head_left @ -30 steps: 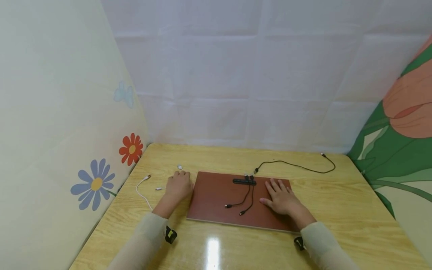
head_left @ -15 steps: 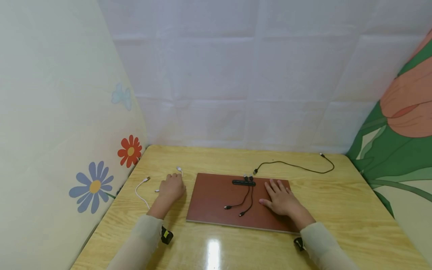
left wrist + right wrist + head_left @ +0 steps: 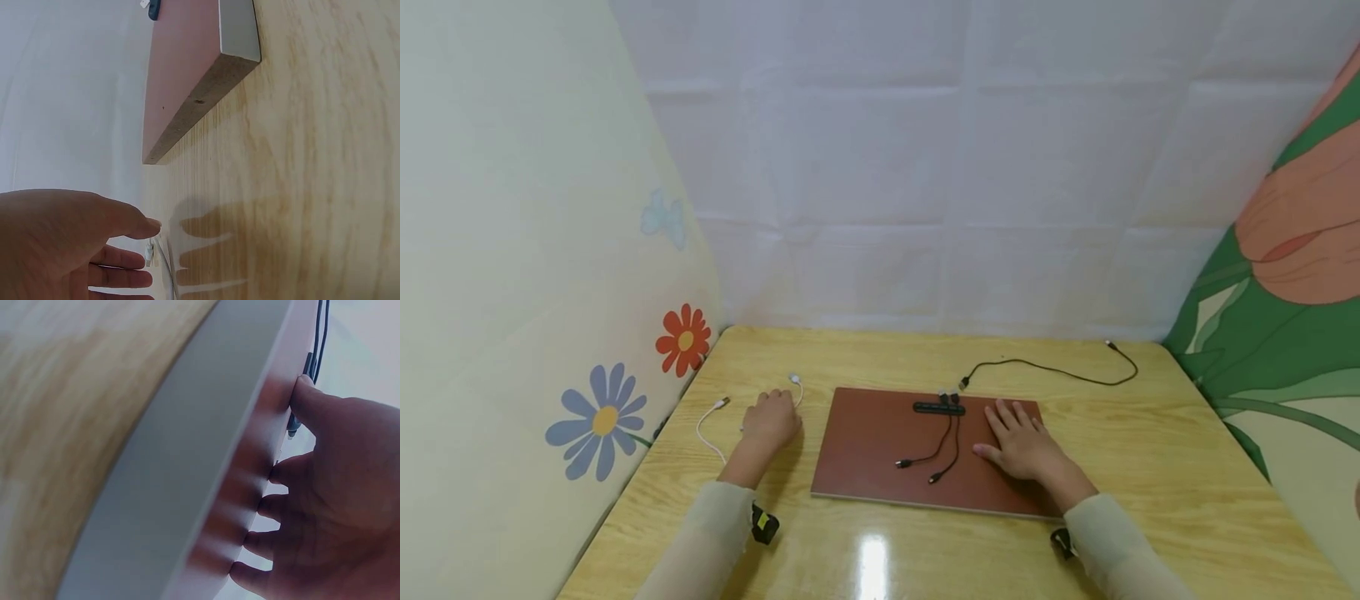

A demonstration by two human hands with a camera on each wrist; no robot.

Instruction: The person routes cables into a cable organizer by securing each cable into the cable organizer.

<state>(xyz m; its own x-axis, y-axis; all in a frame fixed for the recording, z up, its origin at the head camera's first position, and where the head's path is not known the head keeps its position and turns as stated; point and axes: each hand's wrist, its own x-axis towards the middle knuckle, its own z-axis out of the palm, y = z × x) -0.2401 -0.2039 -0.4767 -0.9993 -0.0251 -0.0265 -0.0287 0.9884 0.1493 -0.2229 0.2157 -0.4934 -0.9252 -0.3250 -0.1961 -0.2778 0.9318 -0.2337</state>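
In the head view, my left hand (image 3: 771, 421) is over the table, left of a red-brown board (image 3: 857, 450). It covers the middle of a short white USB cable (image 3: 797, 382), whose plug shows beyond the fingers. In the left wrist view, the fingers (image 3: 119, 276) are loosely extended and apart from the thumb, with the cable behind them. My right hand (image 3: 1026, 446) rests on the board's right part with fingers spread. A black cable clip strip (image 3: 938, 409) sits near the board's far edge, and two short black cables (image 3: 957, 446) run through it.
Another white cable (image 3: 703, 433) lies left of my left hand, partly hidden by the forearm. Behind the board, a longer black cable (image 3: 1052, 367) curves over the wooden table (image 3: 1150, 467). A white cloth (image 3: 865, 167) and patterned side panels surround the table.
My left hand has moved left, away from the board, uncovering more of the white cable by its far plug. My right hand has stayed flat on the board.
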